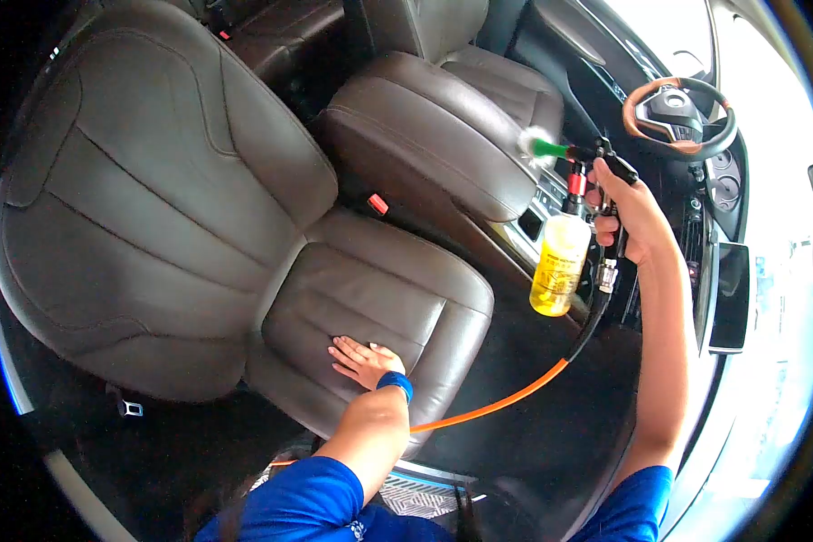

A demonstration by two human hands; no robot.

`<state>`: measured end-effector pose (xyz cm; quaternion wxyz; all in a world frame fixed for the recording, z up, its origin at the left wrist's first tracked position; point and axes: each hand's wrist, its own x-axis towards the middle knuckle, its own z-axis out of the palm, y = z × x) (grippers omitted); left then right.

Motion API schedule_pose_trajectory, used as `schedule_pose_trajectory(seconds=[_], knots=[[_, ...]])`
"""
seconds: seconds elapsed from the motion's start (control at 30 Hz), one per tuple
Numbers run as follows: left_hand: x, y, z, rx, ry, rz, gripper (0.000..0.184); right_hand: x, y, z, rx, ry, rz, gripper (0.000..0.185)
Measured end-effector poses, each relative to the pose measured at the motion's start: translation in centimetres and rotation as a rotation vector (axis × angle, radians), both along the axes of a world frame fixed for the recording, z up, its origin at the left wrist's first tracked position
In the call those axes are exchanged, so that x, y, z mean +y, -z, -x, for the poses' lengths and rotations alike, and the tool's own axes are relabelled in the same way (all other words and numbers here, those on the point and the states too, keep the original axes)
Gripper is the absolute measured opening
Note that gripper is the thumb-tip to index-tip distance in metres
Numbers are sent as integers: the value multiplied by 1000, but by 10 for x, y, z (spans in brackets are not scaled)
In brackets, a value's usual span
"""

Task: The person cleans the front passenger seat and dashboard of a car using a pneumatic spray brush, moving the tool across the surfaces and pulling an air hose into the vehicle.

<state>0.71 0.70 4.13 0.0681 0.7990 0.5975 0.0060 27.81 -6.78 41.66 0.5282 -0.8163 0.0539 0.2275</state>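
My right hand (625, 210) is closed around the handle of a spray gun (611, 172). A clear bottle of yellow liquid (560, 271) hangs below its front. The gun has a green nozzle with a white brush (535, 144) at its tip, pointing left by the centre armrest (434, 126). From the handle, a black and orange hose (506, 400) runs down and left past the seat. My left hand (367, 361) lies flat on the brown leather seat cushion (352, 307), fingers stretched out, holding nothing. A blue band is around that wrist.
The passenger seat's backrest (154, 208) fills the left. A red buckle (378, 204) sits between seat and console. Ahead are the steering wheel (677, 117) and a dark screen (730, 298). The door sill (425, 492) lies below me; the driver's seat (506, 86) is beyond the armrest.
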Motion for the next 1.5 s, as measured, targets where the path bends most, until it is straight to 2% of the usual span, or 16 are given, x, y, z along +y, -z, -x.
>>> schedule_pose_trajectory(seconds=[0.1,0.23,0.4,0.5,0.6,0.77,0.9,1.1,1.2,1.33,1.4,1.47,1.5], knots=[[1,-2,0,-1,-10,31,61,42,-4,9,-12,-96,-49,30],[0,5,1,39,2,33,61,113,-1,4,-24,-361,-174,32],[1,-2,0,0,-7,57,62,178,4,21,-6,-500,-202,35],[0,6,2,25,0,38,62,168,15,5,69,-454,-262,34],[1,2,1,6,5,43,62,116,9,3,-10,-133,-214,29],[1,3,2,3,8,31,61,35,13,4,-17,132,-241,30],[1,2,2,7,2,11,60,42,16,27,-51,55,-95,34],[0,2,3,-27,3,-10,60,118,27,52,53,-318,-285,29],[-1,4,1,-22,16,-19,61,130,26,69,56,-360,-390,33],[0,7,1,-6,14,-28,57,72,35,79,97,-168,-345,36],[0,8,1,-3,2,-36,57,34,37,86,99,-40,-301,28],[-1,11,2,-16,4,-47,57,8,38,94,59,177,-317,27],[-1,11,4,-11,7,-48,57,-4,44,95,0,195,-340,27]])
